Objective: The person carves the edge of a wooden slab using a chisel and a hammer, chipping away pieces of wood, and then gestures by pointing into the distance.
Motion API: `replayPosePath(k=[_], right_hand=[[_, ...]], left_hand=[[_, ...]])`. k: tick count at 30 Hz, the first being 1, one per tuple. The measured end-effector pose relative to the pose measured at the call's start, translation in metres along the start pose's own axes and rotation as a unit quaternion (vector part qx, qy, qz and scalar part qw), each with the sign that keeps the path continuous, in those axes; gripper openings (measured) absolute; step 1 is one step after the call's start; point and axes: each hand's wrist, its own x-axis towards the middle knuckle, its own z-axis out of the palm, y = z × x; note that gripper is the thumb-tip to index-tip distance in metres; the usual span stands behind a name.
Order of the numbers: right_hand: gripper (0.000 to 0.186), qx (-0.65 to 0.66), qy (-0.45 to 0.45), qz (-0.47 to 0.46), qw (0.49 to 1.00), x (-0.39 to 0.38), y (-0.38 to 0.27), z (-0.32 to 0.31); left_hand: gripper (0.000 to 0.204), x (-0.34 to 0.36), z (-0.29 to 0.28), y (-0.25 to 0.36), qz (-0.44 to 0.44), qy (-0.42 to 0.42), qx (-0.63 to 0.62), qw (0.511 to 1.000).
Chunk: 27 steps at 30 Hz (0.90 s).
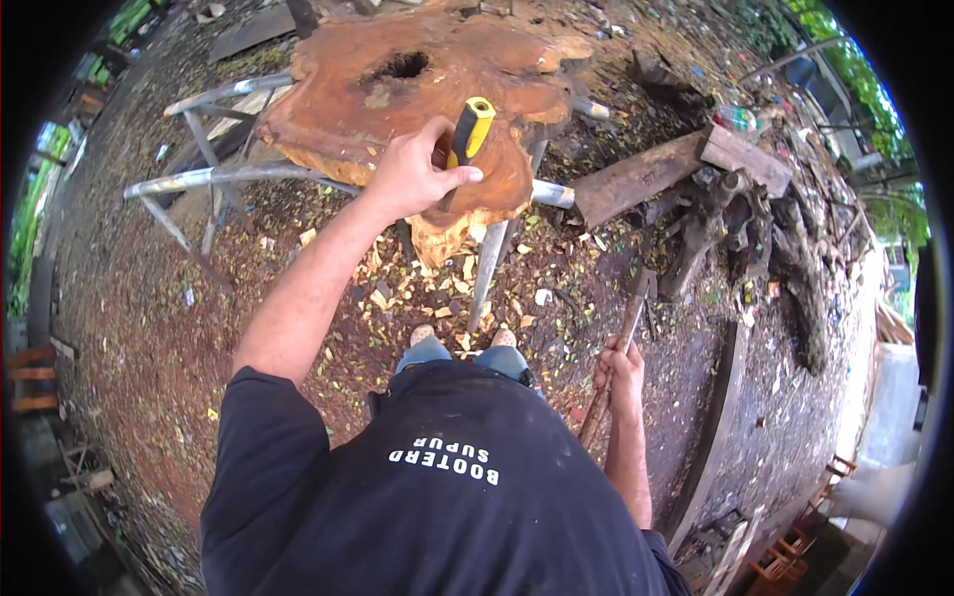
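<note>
My left hand [417, 174] is closed around a chisel with a yellow and black handle [469, 134]. The handle points up, and the blade goes down toward the near edge of a thick brown wood slab [338, 94]. Fresh pale cut wood [442, 238] shows along that edge, below my hand. Down at my right side, my right hand [621, 368] grips the wooden handle of a hammer [636, 308]. Its narrow head is up, well apart from the chisel. Whether the blade tip touches the wood is hard to make out.
Metal pipe trestles [229, 179] hold up the slab, which has a dark hole in it. Pale wood chips [383, 293] litter the ground around my feet. To the right lie a heavy plank [636, 179], gnarled roots [720, 219] and a long beam [715, 427].
</note>
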Motion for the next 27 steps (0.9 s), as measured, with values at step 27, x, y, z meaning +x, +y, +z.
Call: replayPosePath(k=[27], right_hand=[[0.017, -0.061, -0.174, -0.001, 0.983, 0.090, -0.055, -0.024]], left_hand=[[0.026, -0.029, 0.033, -0.024, -0.167, 0.077, -0.002, 0.983]])
